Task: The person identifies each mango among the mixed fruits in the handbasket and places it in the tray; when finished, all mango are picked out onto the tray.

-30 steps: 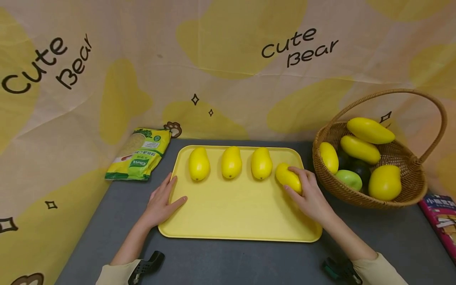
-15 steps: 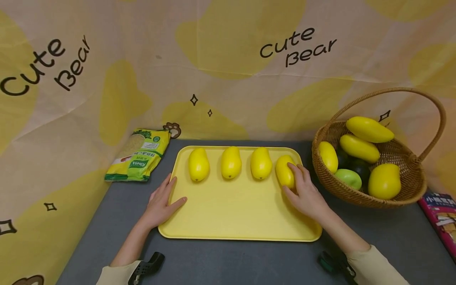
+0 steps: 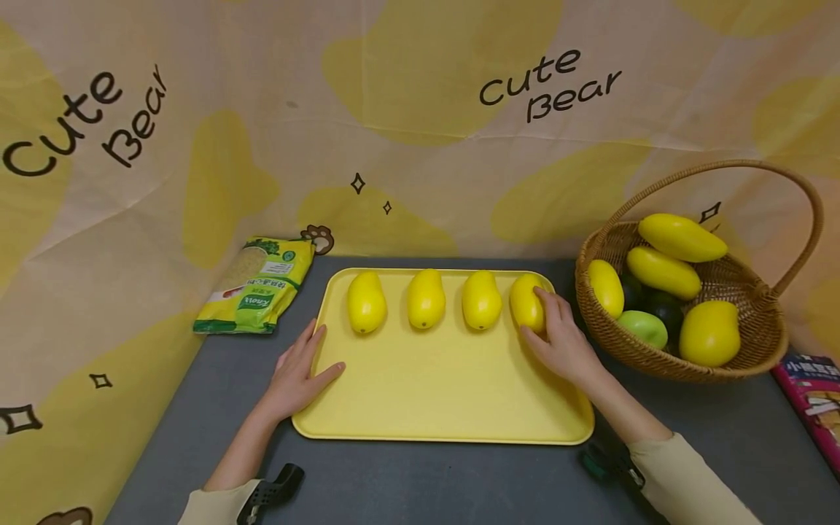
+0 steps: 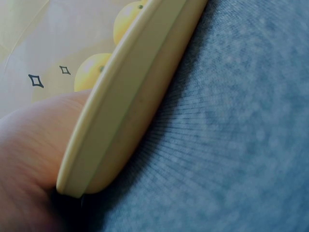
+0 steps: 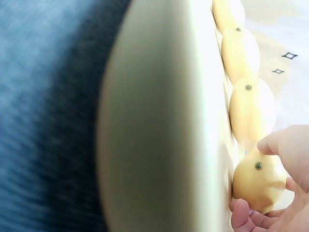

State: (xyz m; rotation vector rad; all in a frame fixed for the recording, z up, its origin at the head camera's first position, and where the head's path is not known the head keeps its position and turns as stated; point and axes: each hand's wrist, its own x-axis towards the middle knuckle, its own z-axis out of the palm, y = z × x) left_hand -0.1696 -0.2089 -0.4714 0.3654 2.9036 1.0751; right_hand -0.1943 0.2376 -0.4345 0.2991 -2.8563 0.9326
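Four would be too exact, so several yellow mangoes stand in a row along the far side of a yellow tray (image 3: 426, 394) in the head view. My right hand (image 3: 564, 346) holds the rightmost mango (image 3: 527, 302), which lies on the tray near its far right corner. In the right wrist view, thumb and fingers curl around that mango (image 5: 258, 186), its dark stem spot facing the camera. My left hand (image 3: 298, 375) rests on the tray's left rim with its fingers straight and thumb spread. The left wrist view shows the tray's edge (image 4: 120, 106) against the hand.
Right of the tray stands a wicker basket (image 3: 682, 370) with a tall handle, holding yellow mangoes, a green fruit (image 3: 642, 330) and dark fruit. A yellow-green Knorr packet (image 3: 256, 284) lies at the back left. A pink packet (image 3: 814, 408) sits at the right edge.
The rightmost mango has turned upright in line with the row and shifted slightly toward the tray's far side, with my right hand following. My left hand has stayed put.
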